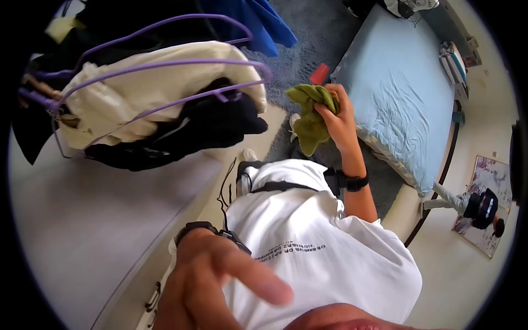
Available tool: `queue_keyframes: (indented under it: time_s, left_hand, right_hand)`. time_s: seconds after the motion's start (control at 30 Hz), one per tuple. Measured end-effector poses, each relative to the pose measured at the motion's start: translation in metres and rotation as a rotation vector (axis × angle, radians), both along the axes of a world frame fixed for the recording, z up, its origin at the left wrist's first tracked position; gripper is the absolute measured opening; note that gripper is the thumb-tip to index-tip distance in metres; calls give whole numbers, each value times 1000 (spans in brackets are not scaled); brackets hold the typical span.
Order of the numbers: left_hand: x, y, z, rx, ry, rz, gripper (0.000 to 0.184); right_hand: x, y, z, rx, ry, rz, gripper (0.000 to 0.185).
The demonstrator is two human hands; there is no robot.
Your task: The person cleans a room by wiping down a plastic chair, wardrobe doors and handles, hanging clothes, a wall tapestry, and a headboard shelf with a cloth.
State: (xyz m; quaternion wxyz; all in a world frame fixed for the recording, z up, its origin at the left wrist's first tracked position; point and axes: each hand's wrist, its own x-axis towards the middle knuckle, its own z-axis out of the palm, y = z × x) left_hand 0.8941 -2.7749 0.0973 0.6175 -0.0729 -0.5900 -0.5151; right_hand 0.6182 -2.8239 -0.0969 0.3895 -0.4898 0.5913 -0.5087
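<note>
One olive-green cloth (309, 129) is pinched in your right hand (342, 122), bunched to its left, long axis fore-and-aft; your left hand (206, 272), loosely spread, apparently empty, is well apart.

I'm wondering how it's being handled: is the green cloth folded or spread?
Neither: the green cloth is bunched up, gripped in the right hand, with creased ends sticking out.
</note>
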Motion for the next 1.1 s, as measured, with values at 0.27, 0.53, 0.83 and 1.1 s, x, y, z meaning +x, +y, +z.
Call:
queue_keyframes:
  time_s: [0.27,0.53,0.83,1.1]
  left_hand:
    - [-142,-19,23,336,-140,251,31]
    - [-225,-66,23,384,-132,256,21]
    - [-242,-99,25,258,-109,244,15]
    - [-179,-130,18,50,-217,688,23]
  right_hand:
    - [-141,-63,-17,-18,-72,36,26]
    - [-266,-117,-21,-13,26,-72,24]
    - [-274,-134,-29,-13,-27,5,23]
    - [-237,-159,-31,74,-269,154,26]
